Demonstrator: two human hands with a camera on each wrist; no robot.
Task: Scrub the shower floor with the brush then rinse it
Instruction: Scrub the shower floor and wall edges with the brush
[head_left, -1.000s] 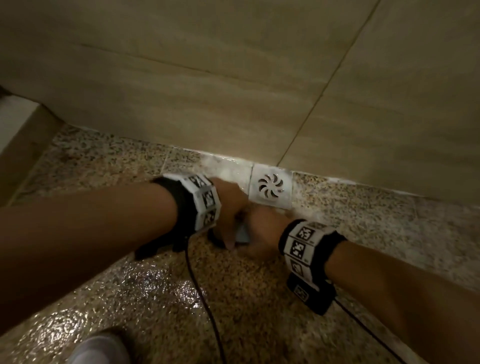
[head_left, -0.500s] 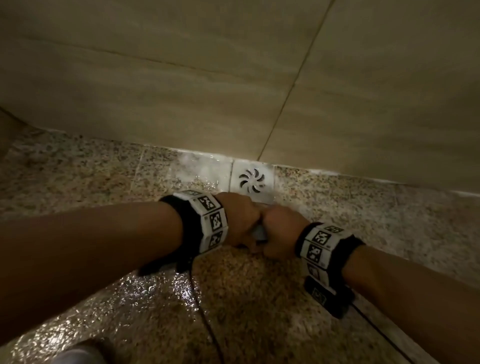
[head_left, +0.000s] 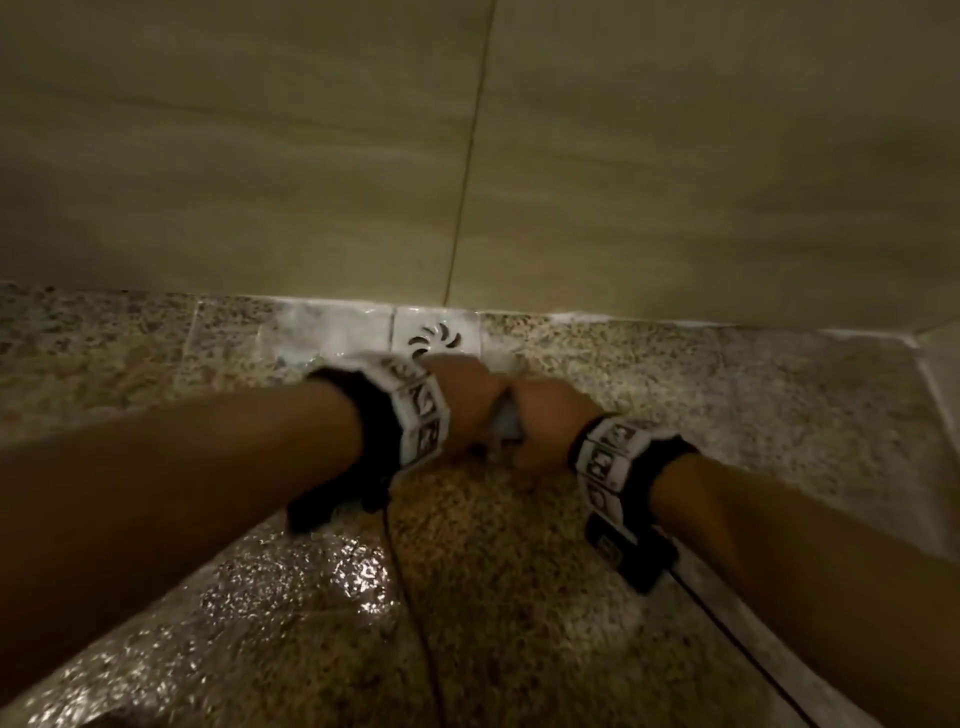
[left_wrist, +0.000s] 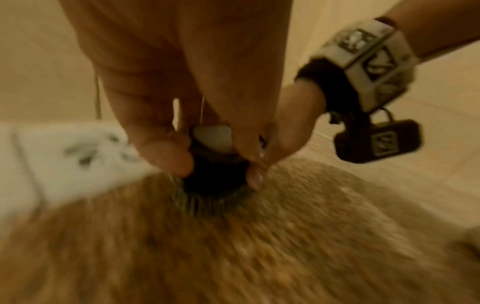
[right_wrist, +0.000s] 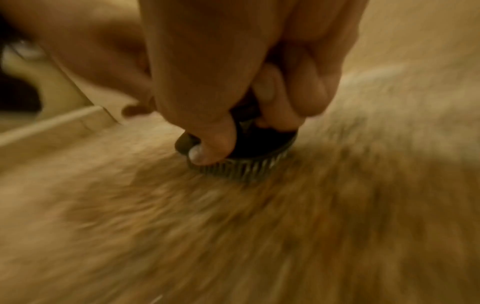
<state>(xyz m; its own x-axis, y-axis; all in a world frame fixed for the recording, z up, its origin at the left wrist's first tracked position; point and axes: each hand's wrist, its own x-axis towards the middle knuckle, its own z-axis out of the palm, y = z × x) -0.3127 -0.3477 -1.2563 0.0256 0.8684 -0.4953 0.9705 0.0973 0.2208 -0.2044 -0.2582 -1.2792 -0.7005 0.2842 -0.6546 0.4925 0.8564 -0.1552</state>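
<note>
Between both hands (head_left: 511, 415), brush (left_wrist: 215, 185) pressed on floor (head_left: 519, 597).

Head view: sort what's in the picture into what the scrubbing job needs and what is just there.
Part of the job:
- brush
- floor
- left hand, gripping the brush
- right hand, gripping the brush
- drain, for rinse water

Just there:
- wall
- cables
- wrist bands
</note>
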